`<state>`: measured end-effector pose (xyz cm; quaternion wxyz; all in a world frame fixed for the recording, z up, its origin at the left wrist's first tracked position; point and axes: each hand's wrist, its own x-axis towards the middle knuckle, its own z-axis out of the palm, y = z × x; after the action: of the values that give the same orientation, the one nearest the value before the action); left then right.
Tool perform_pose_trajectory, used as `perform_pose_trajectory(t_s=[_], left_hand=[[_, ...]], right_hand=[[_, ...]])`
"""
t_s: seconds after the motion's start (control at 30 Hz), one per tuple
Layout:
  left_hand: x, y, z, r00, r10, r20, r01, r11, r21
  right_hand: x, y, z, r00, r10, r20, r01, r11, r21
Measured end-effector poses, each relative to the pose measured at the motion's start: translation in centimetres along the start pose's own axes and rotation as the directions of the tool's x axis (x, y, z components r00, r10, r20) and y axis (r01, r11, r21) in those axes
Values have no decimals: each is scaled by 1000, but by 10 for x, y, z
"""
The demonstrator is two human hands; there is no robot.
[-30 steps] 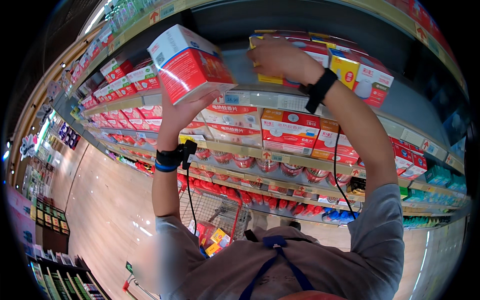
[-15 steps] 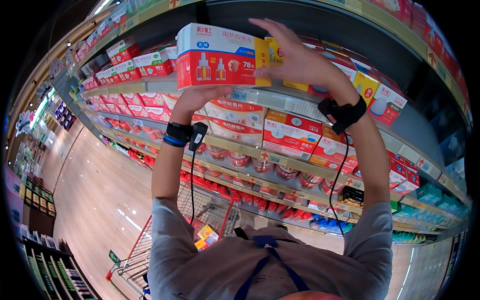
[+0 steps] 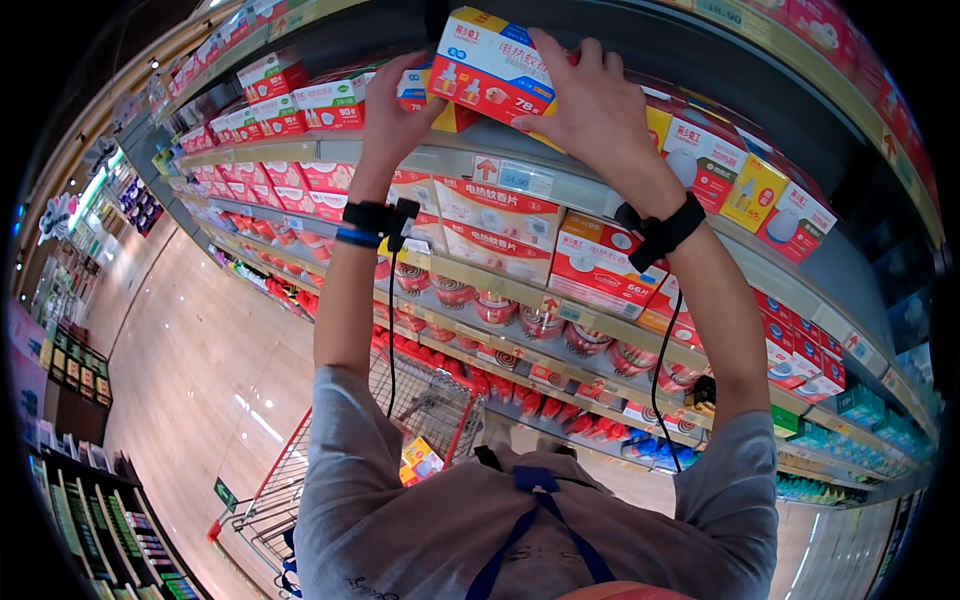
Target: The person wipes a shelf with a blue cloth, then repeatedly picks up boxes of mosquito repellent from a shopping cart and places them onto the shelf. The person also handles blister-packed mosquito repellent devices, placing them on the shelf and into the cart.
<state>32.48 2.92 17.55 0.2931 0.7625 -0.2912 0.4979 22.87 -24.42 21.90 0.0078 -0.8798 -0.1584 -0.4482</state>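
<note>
My right hand grips the right end of a red and white box of plug-in mosquito-repellent liquid, with bottles pictured on its front. The box is tilted, its right end lower, above the front of the shelf. Below and to its left is a second repellent box, mostly hidden by the first box and my left hand. My left hand curves around this second box's left end, thumb at the front. Both wrists wear black straps with cables.
Similar boxes line the same shelf to the left, and heater boxes to the right. Lower shelves carry mat boxes and round tubs. A wire shopping cart with a yellow and red box stands below left.
The first box has moved right and up and tilted. My right hand has closed on its right end. My left hand has left its underside and come to the second box, now in sight.
</note>
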Motion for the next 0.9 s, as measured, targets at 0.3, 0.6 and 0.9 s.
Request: perform_pose_trajectory(t_s=[0.3,0.6,0.9], left_hand=[[-11,-8,38,995,-79,54,54,928,369],[-16,-17,30,999,-18,34,8,964,265],[5,0,24,999,-48,-17,48,999,1]], right_hand=[[18,-21,11,957,149,251,-81,962,-262],[24,-24,34,952,99,288,26,916,-400],[-30,47,-46,984,-167,56,153,968,200]])
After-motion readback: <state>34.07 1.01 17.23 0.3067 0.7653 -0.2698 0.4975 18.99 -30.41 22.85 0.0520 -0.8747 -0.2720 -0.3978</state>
